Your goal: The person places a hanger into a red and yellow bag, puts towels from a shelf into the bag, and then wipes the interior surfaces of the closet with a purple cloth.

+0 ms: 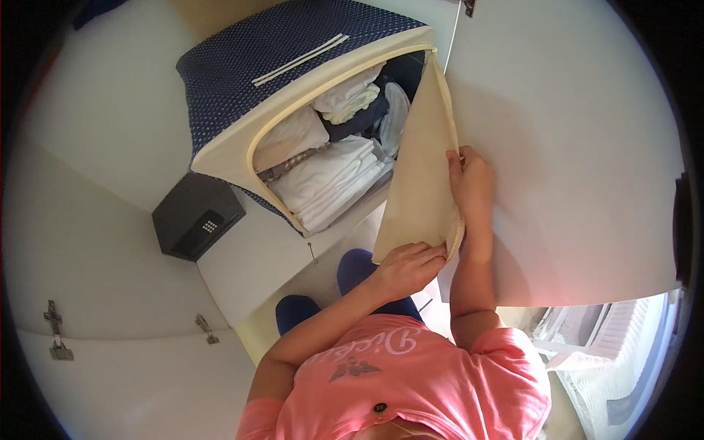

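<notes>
A navy fabric storage box [308, 44] with white dots and a cream front lies in a white cupboard, its zipped front opened. The cream front flap [415, 159] hangs out to the right. My right hand [474, 179] pinches the flap's zip edge about halfway along. Lower down, my left hand [415, 267] grips the flap near its bottom corner; its fingertips are partly hidden by the fabric. Inside the box are folded white cloths [330, 179], a beige folded cloth [294, 137], dark folded fabric [360, 118] and a pale striped cloth [395, 118].
A dark grey safe [198, 217] with a keypad stands left of the box on the shelf [258, 258]. White cupboard doors stand open on the right [572, 165] and at lower left [137, 385], with metal hinges [58, 330]. White slatted furniture [621, 335] is at lower right.
</notes>
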`<state>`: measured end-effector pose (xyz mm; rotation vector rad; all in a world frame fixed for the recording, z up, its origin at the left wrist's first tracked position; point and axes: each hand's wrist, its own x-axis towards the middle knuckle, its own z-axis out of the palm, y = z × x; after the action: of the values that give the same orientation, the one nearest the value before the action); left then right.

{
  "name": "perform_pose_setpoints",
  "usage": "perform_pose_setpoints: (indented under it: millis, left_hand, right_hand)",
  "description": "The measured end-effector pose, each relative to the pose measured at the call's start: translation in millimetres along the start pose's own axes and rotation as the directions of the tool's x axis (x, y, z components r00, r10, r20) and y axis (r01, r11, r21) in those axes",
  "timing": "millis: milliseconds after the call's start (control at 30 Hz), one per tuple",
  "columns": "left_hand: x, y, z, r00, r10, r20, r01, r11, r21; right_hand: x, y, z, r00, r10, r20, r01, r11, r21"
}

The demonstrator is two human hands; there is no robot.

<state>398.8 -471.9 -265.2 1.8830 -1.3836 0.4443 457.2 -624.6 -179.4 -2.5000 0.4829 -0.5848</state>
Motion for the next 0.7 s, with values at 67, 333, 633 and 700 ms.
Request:
perform_pose_setpoints:
  millis: [67, 333, 633, 700]
  left_hand:
    - [3, 2, 4, 0.997, -0.047, -0.059, 0.04, 0.993, -0.113]
    - [19, 27, 12, 0.944, -0.315, -0.101, 0.206, 0.797, -0.568]
    - [-4, 18, 11, 0.955, -0.294, -0.036, 0.245, 0.852, -0.464]
    - [-17, 16, 7, 0.949, -0.315, 0.006, 0.286, 0.853, -0.437]
  right_hand:
    - [3, 3, -3, 1.0, 0.0, -0.011, -0.001, 0.999, -0.049]
    - [-25, -22, -50, 0.993, -0.068, -0.097, 0.077, 0.993, 0.094]
    - [-36, 10, -46, 0.977, -0.199, 0.074, 0.194, 0.979, 0.066]
    - [-31, 18, -42, 0.97, -0.231, 0.08, 0.224, 0.971, 0.09]
